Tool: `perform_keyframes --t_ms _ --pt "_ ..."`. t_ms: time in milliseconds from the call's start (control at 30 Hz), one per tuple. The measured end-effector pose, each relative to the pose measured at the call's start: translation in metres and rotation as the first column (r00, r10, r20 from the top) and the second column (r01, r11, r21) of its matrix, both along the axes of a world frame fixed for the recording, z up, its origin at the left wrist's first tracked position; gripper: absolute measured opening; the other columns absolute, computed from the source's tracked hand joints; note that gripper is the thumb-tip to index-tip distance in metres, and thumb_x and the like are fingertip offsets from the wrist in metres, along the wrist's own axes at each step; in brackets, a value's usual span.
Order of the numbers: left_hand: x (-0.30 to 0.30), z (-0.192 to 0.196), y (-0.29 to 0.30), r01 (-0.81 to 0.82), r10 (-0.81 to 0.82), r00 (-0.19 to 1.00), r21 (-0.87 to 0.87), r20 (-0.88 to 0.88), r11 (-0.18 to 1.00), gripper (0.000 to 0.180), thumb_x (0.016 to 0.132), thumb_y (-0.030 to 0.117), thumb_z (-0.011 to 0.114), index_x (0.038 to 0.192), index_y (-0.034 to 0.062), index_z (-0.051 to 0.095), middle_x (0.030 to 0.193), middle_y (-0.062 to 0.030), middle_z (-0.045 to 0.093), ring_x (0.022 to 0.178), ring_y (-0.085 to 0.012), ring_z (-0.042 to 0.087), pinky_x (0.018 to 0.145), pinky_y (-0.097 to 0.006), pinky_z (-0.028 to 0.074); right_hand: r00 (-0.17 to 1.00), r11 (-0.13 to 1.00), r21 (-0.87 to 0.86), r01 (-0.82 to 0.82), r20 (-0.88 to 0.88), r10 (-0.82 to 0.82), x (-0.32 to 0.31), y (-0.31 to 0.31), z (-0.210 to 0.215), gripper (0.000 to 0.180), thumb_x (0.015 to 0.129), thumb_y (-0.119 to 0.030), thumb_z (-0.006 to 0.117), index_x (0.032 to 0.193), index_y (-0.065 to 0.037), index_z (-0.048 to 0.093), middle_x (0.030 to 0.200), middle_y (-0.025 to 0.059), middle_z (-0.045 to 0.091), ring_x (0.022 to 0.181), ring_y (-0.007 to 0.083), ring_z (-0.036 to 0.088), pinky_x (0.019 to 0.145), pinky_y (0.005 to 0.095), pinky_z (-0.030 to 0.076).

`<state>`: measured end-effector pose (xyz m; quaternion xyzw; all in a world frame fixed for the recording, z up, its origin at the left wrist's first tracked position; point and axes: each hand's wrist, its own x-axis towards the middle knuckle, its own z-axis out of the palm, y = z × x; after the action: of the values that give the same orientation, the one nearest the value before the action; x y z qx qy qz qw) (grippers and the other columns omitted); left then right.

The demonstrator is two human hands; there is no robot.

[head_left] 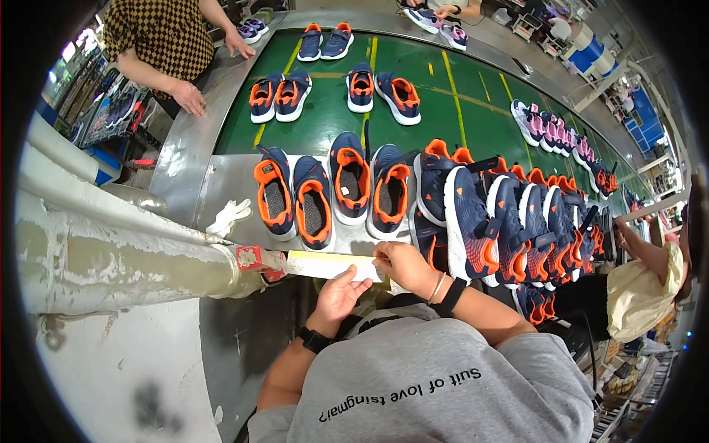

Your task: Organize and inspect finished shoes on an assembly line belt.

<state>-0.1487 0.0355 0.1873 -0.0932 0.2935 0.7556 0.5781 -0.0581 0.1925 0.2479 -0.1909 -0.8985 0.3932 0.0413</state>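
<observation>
A long white-and-yellow paper strip (325,263) lies in front of me at the near edge of the bench. My left hand (340,297) grips its lower edge, palm turned up and fingers curled. At the strip's right end, my right hand (406,267) is closed with the fingertips pinched on it. Just beyond the strip stand two pairs of navy sneakers with orange lining, among them a left one (275,193) and a right one (389,193). To the right of my hands, several more such sneakers (469,221) are packed on their sides in a row.
A thick pale pipe (125,251) with a red fitting (251,258) runs in from the left. A white glove (229,218) lies beside it. Past the metal edge, a green conveyor (473,96) carries navy and pink-purple shoes. Other people stand at the far left, far side and right.
</observation>
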Motion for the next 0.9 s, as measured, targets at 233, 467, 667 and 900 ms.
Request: perform_keyframes --t_ms 233,467,667,900 --pt "0.008 0.018 0.013 0.066 -0.075 0.992 -0.081 -0.102 0.995 0.017 0.089 0.013 0.054 0.105 0.0058 0.054 0.099 -0.0047 0.060 0.090 -0.0167 0.058 0.079 -0.037 0.047 0.981 0.954 0.298 0.019 -0.188 0.040 0.006 -0.002 0.001 0.011 0.072 -0.013 0.063 0.079 -0.005 0.061 0.076 0.0103 0.057 0.079 0.0290 0.055 0.072 0.0383 0.042" --pt "0.007 0.006 0.008 0.051 -0.078 0.984 -0.169 -0.161 0.984 0.016 0.089 0.013 0.052 0.105 0.0076 0.052 0.098 -0.0039 0.059 0.088 -0.0163 0.058 0.075 -0.035 0.048 0.955 0.750 0.644 -0.153 -0.098 0.279 0.003 -0.005 0.002 0.010 0.069 -0.015 0.056 0.074 -0.008 0.062 0.073 0.0049 0.053 0.076 0.0210 0.051 0.067 0.0324 0.038" --pt "0.002 -0.004 0.004 0.012 -0.042 0.990 -0.212 -0.135 0.977 0.017 0.090 0.012 0.051 0.106 0.0061 0.051 0.102 -0.0044 0.058 0.089 -0.0170 0.057 0.075 -0.036 0.048 0.905 0.677 0.684 -0.270 -0.060 0.422 -0.009 -0.010 0.017 0.012 0.067 -0.013 0.054 0.073 -0.006 0.061 0.077 0.0054 0.052 0.078 0.0202 0.049 0.067 0.0306 0.038" --pt "0.001 -0.009 -0.009 -0.022 -0.027 0.989 -0.318 -0.146 0.948 0.024 0.090 0.014 0.049 0.108 -0.0031 0.050 0.102 -0.0135 0.059 0.087 -0.0222 0.061 0.071 -0.033 0.052 0.914 0.985 0.077 -0.152 -0.368 0.170 -0.057 0.006 0.032 0.010 0.075 -0.012 0.058 0.071 -0.002 0.059 0.075 0.0120 0.056 0.075 0.0301 0.052 0.072 0.0367 0.041"
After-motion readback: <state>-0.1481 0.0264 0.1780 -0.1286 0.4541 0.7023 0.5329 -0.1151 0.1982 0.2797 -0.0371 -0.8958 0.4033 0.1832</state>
